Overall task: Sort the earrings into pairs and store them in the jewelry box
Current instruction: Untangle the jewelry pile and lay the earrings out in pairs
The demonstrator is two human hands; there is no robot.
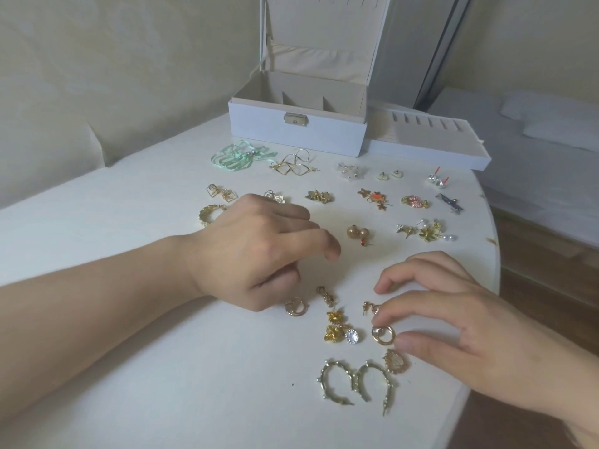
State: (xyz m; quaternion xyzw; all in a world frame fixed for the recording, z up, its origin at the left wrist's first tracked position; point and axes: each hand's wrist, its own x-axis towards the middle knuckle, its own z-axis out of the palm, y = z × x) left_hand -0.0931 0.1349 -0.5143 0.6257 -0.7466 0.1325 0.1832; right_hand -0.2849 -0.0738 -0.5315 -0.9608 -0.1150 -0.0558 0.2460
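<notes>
Small gold ring-shaped hoop earring [383, 334], unsorted, on white worktop [162, 367], well nearer than the open white jewelry box [296, 132].
Light, rigid, slippery; best pinched across its rim. Right hand [460, 322] fingertips bracket it, contact unclear; left hand [256, 251] loosely curled, holding nothing, beyond it toward the box.

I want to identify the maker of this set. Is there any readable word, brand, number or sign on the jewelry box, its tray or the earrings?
None can be read.
Jewelry box: plain white front, no print seen.
Its metal clasp: no marking legible.
Tray: no text.
Earrings: too small to show any stamp.
</notes>
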